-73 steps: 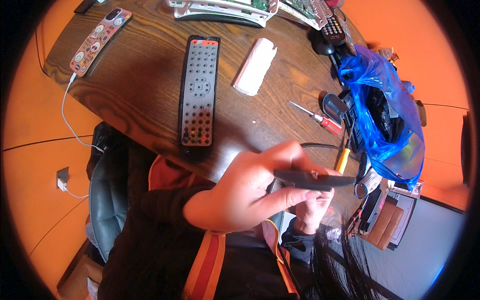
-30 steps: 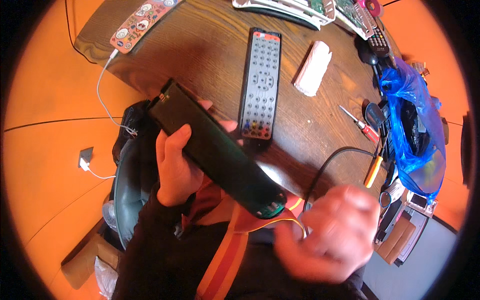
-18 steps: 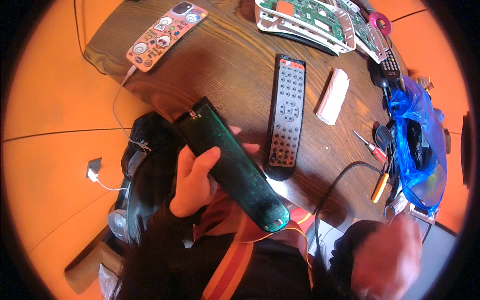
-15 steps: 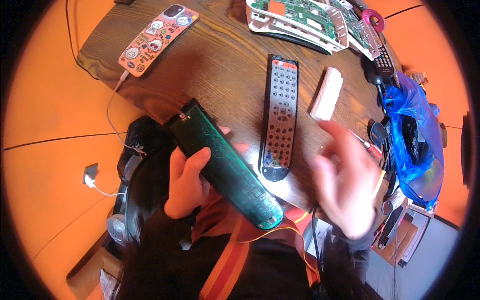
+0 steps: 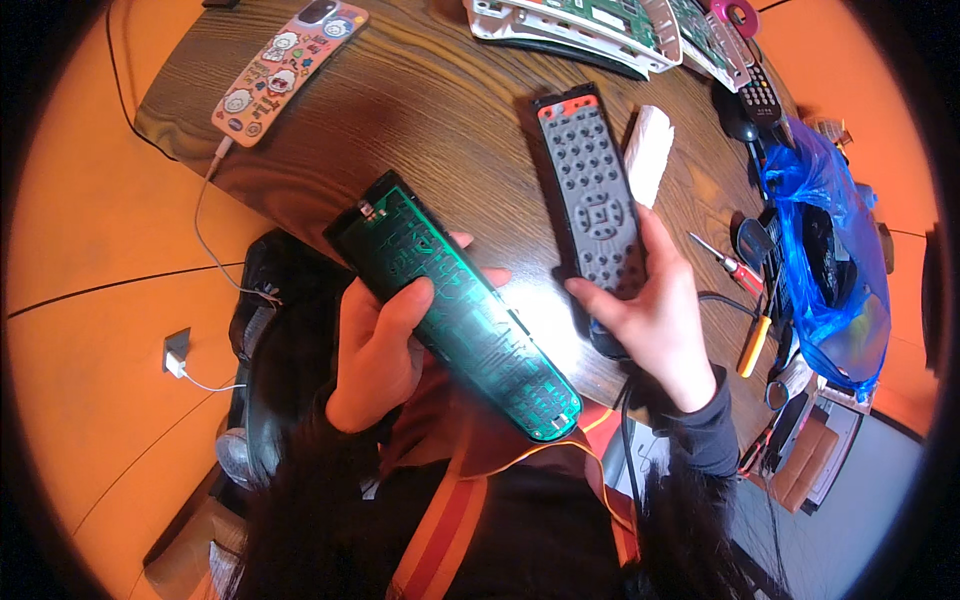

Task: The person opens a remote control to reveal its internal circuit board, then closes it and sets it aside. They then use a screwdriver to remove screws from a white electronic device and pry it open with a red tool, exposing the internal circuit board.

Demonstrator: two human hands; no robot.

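Observation:
My left hand [image 5: 378,345] is closed around a remote control circuit board [image 5: 485,335], long and green, in what looks like a dark shell half. Its thumb lies across the board, and fingertips show past the far edge. The board slants from upper left to lower right above my lap. To its right, my right hand [image 5: 668,305] grips the lower part of a remote control's front half [image 5: 595,190], thumb on the left edge and fingers at the right. A grey rubber keypad with dark round contacts and an orange top strip fills that half. Its lower end is partly hidden by my hand.
A white tissue roll [image 5: 650,150] lies beside the keypad half. Farther right are a red-handled screwdriver [image 5: 742,277], a yellow-handled tool [image 5: 754,347] and a blue plastic bag [image 5: 870,290]. A charging phone [image 5: 285,75] lies far left; an opened white housing [image 5: 560,28] stands at the back.
My right hand has come down onto the remote's front half and taken hold of it, turning it slightly so its top leans left. The circuit board stays in my left hand, tipped so it shines more.

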